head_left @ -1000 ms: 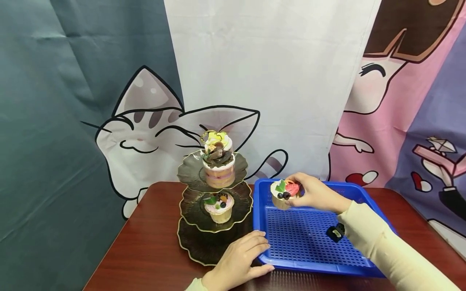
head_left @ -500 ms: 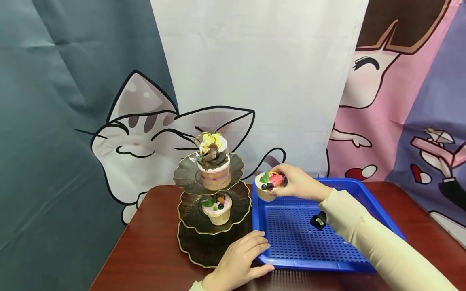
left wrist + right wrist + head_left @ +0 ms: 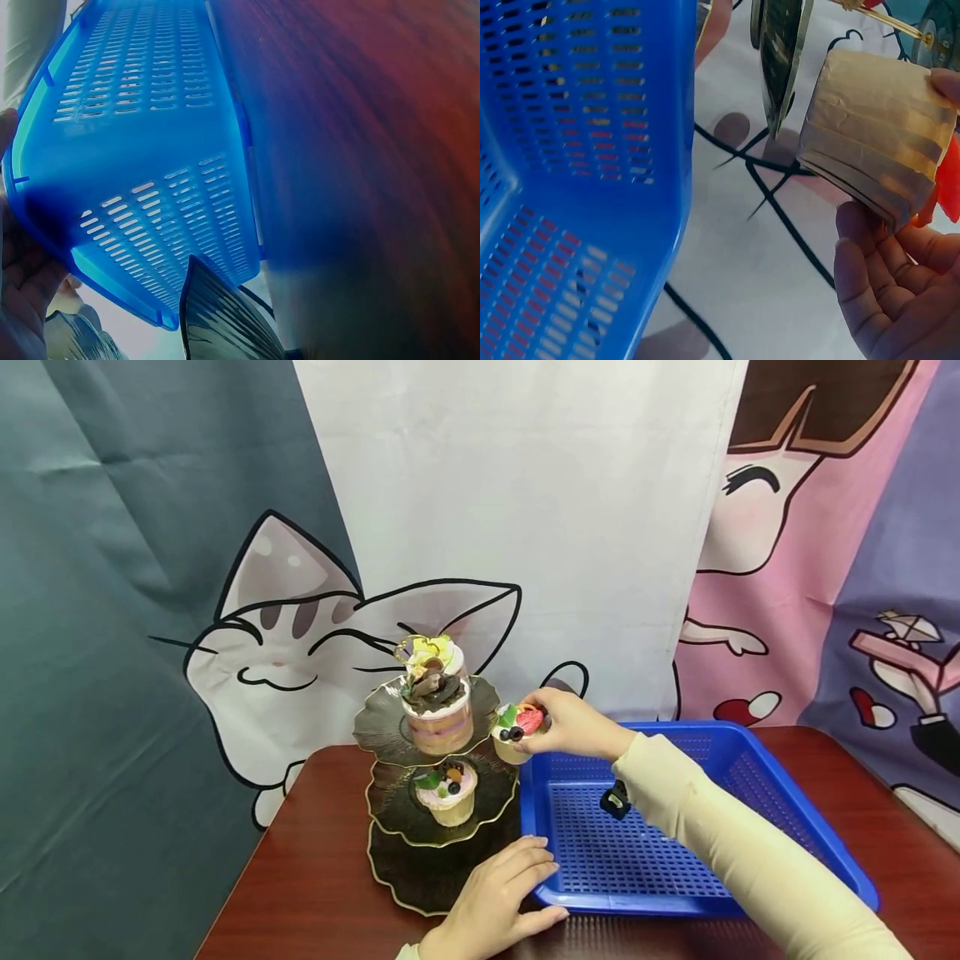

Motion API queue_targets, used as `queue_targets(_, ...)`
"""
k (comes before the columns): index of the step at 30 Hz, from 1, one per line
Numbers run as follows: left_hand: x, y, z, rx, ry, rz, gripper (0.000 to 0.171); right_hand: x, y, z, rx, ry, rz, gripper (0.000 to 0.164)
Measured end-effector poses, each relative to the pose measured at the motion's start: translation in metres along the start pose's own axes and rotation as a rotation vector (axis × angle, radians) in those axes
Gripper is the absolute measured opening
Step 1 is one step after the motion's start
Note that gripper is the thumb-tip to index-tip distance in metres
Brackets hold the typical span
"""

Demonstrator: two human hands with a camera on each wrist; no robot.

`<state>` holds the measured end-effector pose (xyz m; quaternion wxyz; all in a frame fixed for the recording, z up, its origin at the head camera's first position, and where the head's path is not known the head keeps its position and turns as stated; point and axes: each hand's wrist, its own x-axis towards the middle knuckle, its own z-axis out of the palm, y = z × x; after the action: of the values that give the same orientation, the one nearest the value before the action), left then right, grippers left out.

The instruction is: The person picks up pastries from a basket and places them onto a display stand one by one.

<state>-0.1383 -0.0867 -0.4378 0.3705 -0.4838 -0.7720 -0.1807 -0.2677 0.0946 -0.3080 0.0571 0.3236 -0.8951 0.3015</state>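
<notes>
My right hand (image 3: 567,724) pinches a cupcake (image 3: 512,748) from its right side, thumb at the front and fingers behind. White cream, a green leaf, dark berries and a red strawberry slice top it. It is held up beside the right edge of the top plate (image 3: 382,714) of a three-tier stand, over the blue basket's left edge. In the right wrist view its pale pleated wrapper (image 3: 874,120) shows. My left hand (image 3: 491,897) rests with fairly straight fingers on the near left corner of the blue basket (image 3: 637,906), its thumb along the front rim.
Two layered cakes, the front one (image 3: 438,727) topped with chocolate, stand on the top plate. The middle plate (image 3: 390,802) bears another cupcake (image 3: 452,810); the lowest plate (image 3: 397,860) lies under it. A printed cloth (image 3: 555,485) hangs behind the wooden table (image 3: 285,877).
My right hand has carried the cupcake leftward from over the basket to the top plate's right edge. My left hand stays at the basket corner. The head view has shifted slightly.
</notes>
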Motion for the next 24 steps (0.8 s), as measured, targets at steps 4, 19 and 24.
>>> queue_targets(4,0.001,0.000,0.000,0.000,0.007,0.004,0.039,0.011,-0.007,0.007,0.012,-0.014,0.001,0.050)
queue_targets(19,-0.001,-0.001,0.001,0.000,-0.015,-0.005,0.039,0.037,-0.012,0.036,0.029,-0.015,-0.007,0.034)
queue_targets(24,-0.001,0.000,0.000,0.001,-0.016,-0.005,0.038,0.042,-0.014,0.044,0.036,-0.041,0.001,0.041)
